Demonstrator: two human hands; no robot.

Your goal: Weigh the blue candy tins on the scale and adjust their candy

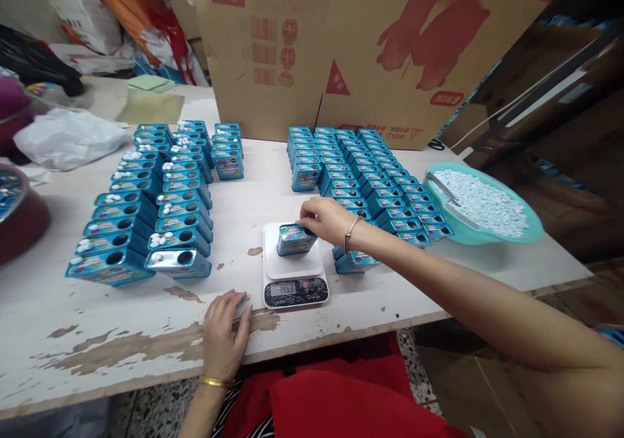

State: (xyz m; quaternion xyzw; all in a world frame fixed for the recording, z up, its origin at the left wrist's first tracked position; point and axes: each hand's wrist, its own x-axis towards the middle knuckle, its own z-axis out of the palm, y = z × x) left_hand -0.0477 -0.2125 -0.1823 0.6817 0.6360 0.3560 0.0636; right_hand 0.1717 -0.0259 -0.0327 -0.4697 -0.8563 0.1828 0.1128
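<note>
A blue candy tin [294, 240] stands on the white plate of a digital kitchen scale [295, 266], whose display looks to read 1453, with any decimal point unclear. The fingers of my right hand [324, 220] are closed on the tin's upper right corner. My left hand [227, 327] lies flat on the table near its front edge, left of the scale, fingers stretched and holding nothing. Left of the scale, rows of blue tins [178, 264] carry white candies on many of their tops. More rows of tins [358, 261] stand to the right, partly hidden by my right forearm.
At the right, a turquoise basin [531, 227] holds many small pale candies and a pair of metal tongs [453, 197]. A large cardboard box [312, 48] stands behind the tins. A dark red bowl [24, 230] and a white plastic bag [68, 139] are at the left.
</note>
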